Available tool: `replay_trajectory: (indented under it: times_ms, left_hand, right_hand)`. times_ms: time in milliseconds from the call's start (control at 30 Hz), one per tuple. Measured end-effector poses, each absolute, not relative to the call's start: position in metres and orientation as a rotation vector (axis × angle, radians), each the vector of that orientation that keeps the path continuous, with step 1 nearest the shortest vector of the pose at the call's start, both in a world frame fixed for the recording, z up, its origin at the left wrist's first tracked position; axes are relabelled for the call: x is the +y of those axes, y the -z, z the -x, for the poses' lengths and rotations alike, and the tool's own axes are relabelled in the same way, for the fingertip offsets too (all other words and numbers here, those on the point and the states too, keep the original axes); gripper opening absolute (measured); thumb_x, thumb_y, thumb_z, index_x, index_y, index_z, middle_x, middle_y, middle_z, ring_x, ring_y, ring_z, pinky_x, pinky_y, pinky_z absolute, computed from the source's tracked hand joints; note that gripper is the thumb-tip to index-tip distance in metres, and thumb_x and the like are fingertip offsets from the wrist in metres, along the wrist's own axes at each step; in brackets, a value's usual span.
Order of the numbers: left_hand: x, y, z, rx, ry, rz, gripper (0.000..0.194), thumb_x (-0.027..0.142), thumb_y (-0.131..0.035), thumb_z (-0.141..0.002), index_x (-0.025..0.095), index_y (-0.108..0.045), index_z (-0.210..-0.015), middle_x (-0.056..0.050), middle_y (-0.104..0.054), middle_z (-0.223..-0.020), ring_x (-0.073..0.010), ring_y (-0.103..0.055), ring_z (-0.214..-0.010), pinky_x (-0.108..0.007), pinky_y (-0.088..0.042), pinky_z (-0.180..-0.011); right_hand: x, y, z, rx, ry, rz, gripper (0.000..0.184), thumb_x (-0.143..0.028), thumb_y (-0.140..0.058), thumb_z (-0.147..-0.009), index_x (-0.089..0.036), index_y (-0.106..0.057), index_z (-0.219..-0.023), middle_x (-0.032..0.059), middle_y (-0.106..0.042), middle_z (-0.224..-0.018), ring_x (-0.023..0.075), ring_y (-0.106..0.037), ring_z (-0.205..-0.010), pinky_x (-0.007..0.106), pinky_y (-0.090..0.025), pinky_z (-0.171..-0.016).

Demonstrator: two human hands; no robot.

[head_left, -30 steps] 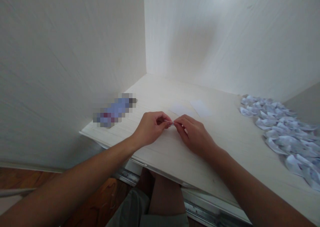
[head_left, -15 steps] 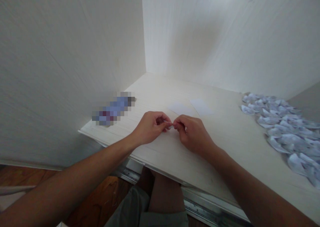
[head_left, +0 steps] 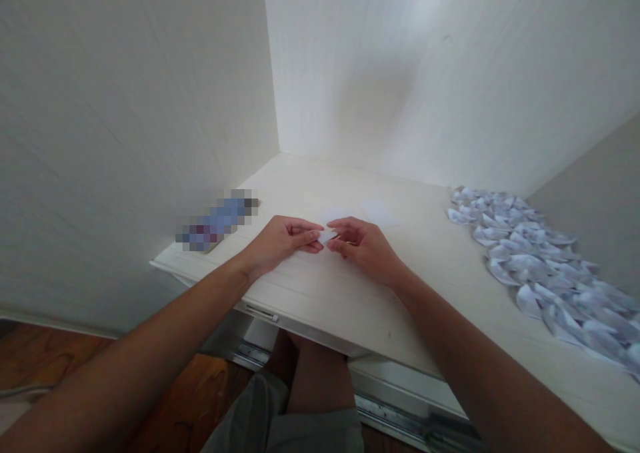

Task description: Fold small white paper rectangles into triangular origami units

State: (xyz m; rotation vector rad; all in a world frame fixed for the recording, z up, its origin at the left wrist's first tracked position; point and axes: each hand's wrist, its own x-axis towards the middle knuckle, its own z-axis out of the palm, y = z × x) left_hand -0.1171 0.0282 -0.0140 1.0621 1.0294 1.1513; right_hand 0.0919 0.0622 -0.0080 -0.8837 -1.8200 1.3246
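A small piece of folded white paper (head_left: 327, 236) is pinched between the thumb and fingers of my left hand (head_left: 284, 241), just above the white desktop. My right hand (head_left: 367, 248) is close by on the right, its thumb and index finger spread around the paper's free end. Whether a fingertip there touches the paper is hard to make out. Behind the hands, two flat white paper sheets lie on the desk: one sheet (head_left: 336, 213) is partly covered by the fingers, the other sheet (head_left: 377, 210) sits further right.
Rows of folded white paper pieces (head_left: 530, 260) cover the desk's right side. A blurred-out bluish object (head_left: 220, 220) lies at the left by the side wall. White panels (head_left: 340, 53) enclose the desk (head_left: 320, 300) at the back and sides. My legs are under its front edge.
My right hand's fingers have parted from their pinch at the paper, and more of the paper shows. My left hand keeps its hold. The whole view has shifted slightly.
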Motion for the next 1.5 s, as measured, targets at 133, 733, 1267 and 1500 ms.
replay_trajectory:
  times_ms: [133, 733, 1267, 1500]
  left_hand:
    - [0.028, 0.010, 0.116, 1.030, -1.155, -1.026, 0.039, 0.035, -0.098, -0.062, 0.011, -0.082, -0.088, -0.009, -0.079, -0.075, -0.0143, -0.073, -0.065, -0.025, -0.061, -0.066]
    - [0.023, 0.004, 0.089, 0.912, -1.432, -0.857, 0.033, 0.029, -0.094, -0.070, 0.008, -0.081, -0.092, -0.010, -0.079, -0.081, -0.0112, -0.071, -0.067, -0.020, -0.060, -0.067]
    - [0.022, 0.003, 0.066, 0.897, -1.507, -0.717, 0.022, 0.015, -0.089, -0.075, 0.007, -0.080, -0.094, -0.009, -0.079, -0.083, -0.0109, -0.071, -0.069, -0.021, -0.062, -0.070]
    - [0.019, -0.001, 0.067, 0.873, -1.467, -0.736, 0.017, 0.015, -0.080, -0.085, 0.009, -0.078, -0.100, -0.009, -0.078, -0.082, -0.0111, -0.071, -0.064, -0.019, -0.059, -0.061]
  right_hand:
    - [0.066, 0.011, -0.092, -1.768, -1.424, 0.839, 0.020, -0.034, -0.079, -0.077, -0.020, -0.078, -0.091, 0.0001, -0.072, -0.068, 0.0130, -0.059, -0.060, 0.029, -0.045, -0.059]
    - [0.061, 0.008, -0.089, -1.224, -1.864, 0.752, 0.027, -0.041, -0.089, -0.070, -0.020, -0.075, -0.080, 0.0031, -0.077, -0.089, 0.0131, -0.066, -0.076, 0.027, -0.048, -0.070]
    - [0.062, 0.003, -0.090, -0.827, -2.118, 0.726, 0.009, -0.023, -0.079, -0.076, -0.020, -0.073, -0.082, 0.0009, -0.074, -0.083, 0.0116, -0.063, -0.073, 0.024, -0.047, -0.063]
    - [0.060, 0.002, -0.090, -0.843, -2.095, 0.703, 0.016, -0.027, -0.084, -0.074, -0.021, -0.073, -0.083, 0.0007, -0.074, -0.086, 0.0124, -0.064, -0.076, 0.024, -0.048, -0.064]
